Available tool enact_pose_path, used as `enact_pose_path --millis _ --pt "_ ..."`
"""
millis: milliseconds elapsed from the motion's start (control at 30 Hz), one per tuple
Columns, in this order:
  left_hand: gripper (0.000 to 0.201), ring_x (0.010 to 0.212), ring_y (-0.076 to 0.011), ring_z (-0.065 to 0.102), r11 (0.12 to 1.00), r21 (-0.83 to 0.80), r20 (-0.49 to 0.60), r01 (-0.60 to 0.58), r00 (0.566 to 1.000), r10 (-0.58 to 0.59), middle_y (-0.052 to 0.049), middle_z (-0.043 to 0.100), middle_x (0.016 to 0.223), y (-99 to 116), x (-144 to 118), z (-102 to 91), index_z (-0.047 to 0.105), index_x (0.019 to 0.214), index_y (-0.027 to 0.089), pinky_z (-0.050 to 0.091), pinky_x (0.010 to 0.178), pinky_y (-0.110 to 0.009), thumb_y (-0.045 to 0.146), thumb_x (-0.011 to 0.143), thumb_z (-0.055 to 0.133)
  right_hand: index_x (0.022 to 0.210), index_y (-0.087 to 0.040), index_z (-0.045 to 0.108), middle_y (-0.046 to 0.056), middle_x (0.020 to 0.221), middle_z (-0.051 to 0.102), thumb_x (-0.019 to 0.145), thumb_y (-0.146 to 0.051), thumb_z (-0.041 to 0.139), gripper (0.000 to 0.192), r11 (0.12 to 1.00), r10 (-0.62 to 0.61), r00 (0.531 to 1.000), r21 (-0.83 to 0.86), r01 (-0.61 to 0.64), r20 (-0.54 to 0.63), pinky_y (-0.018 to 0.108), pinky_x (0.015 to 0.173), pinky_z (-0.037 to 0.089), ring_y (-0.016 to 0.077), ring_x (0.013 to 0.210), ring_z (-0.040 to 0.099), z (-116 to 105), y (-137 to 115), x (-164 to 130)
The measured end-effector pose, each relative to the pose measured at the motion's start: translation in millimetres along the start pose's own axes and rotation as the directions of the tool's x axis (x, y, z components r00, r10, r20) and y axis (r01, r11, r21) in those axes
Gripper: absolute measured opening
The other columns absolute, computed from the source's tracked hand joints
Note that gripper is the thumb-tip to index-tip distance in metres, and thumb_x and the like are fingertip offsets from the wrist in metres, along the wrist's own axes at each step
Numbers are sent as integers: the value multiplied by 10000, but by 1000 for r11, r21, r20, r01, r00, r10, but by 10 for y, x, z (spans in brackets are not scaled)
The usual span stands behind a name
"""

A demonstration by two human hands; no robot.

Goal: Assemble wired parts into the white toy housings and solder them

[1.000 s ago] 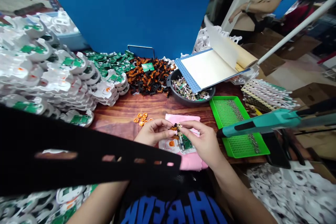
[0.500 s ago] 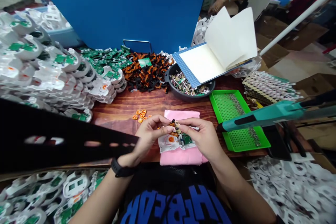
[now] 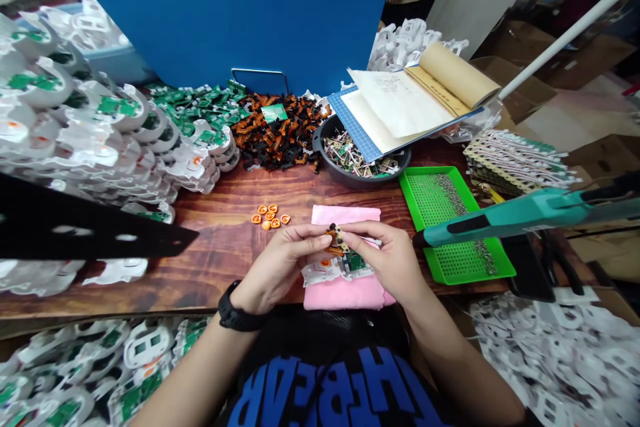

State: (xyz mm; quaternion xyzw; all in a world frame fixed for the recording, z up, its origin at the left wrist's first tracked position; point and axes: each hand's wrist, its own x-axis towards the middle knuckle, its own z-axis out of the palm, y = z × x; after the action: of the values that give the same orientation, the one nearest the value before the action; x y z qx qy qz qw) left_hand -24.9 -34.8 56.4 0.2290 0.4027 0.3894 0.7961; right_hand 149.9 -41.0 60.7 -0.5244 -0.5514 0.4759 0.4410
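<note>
My left hand (image 3: pixel 283 263) pinches a small orange-and-black plastic part (image 3: pixel 334 240) between thumb and fingers. Against it, the thumb and fingers of my right hand (image 3: pixel 395 260) grip a small tan circuit board (image 3: pixel 342 241), with a white wire end poking out beside the hand. Both pieces are held together over a white plastic shell (image 3: pixel 320 272) fitted with a green circuit board (image 3: pixel 356 263). The shell lies on a folded pink cloth (image 3: pixel 345 297), partly covered by my fingers. How far the two small pieces are joined is too small to tell.
Loose orange pieces (image 3: pixel 270 216) lie left of the cloth. Behind are piled orange-black parts (image 3: pixel 275 140) and a dark bowl (image 3: pixel 350 180) under an open notebook (image 3: pixel 400 107). To the right, a teal electric screwdriver (image 3: pixel 500 219) hangs over a green tray (image 3: pixel 435 273). White shells (image 3: pixel 90 140) stack left.
The notebook's raised pages have fallen over, showing a written sheet and a brown cover. The dark slotted strip at left has shifted leftward in view. My hands keep their grip with slight finger movement.
</note>
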Motion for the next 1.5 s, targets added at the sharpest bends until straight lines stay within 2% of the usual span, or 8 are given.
enact_pose_path --millis 133,300,567,733,833,1033,1367,1500 --pt "198 618 -110 670 999 1 -38 -48 998 48 -26 746 746 -4 1 63 754 795 132 536 628 -194 132 617 839 985 -216 703 22 895 724 808 -303 672 199 992 -44 997 -117 36 -61 264 787 527 148 842 667 -8 18 -1" --pt "222 607 -111 661 999 5 -66 -52 996 52 -18 732 704 4 0 116 740 743 124 524 626 -203 150 562 868 857 -221 717 17 883 716 831 -277 645 94 984 -131 991 -119 130 3 270 797 518 151 858 654 -23 6 32" --pt "204 586 -105 634 984 104 -90 -142 984 151 -11 709 687 -18 -14 108 714 729 120 504 602 -207 169 587 851 820 -221 699 20 840 706 836 -249 629 77 959 -206 978 -197 206 23 302 782 496 159 812 641 10 6 54" --pt "200 610 -113 647 992 32 -89 -118 989 121 -27 720 719 -10 0 139 703 731 113 510 616 -211 177 601 841 898 -223 696 11 868 704 830 -268 641 99 968 -184 983 -177 176 -28 283 794 502 144 828 644 11 21 40" --pt "217 610 -127 655 997 -22 -93 -77 993 75 -31 721 722 12 16 132 706 758 112 515 604 -226 180 599 837 1023 -219 686 20 912 712 785 -292 694 250 982 -149 988 -120 143 -45 279 812 526 147 848 659 -47 53 0" --pt "241 611 -139 669 995 -69 -108 -73 992 65 -36 728 737 22 39 109 708 767 102 527 603 -231 164 579 844 895 -214 730 38 908 736 767 -234 690 135 995 -101 995 -26 101 28 283 795 558 164 855 689 -81 116 -61" --pt "221 631 -129 666 994 -57 -112 -95 990 88 -28 719 734 -11 20 142 705 775 109 535 613 -212 159 597 826 875 -208 699 43 862 701 827 -191 613 100 946 -264 964 -192 260 5 282 775 544 153 823 662 -26 101 -99" --pt "139 631 -103 662 997 -75 -74 -19 997 13 -28 701 742 2 39 112 693 773 108 542 603 -167 142 673 784 929 -217 685 40 897 714 808 -237 667 124 949 -255 966 -176 260 51 292 784 552 164 851 674 -102 75 -120"
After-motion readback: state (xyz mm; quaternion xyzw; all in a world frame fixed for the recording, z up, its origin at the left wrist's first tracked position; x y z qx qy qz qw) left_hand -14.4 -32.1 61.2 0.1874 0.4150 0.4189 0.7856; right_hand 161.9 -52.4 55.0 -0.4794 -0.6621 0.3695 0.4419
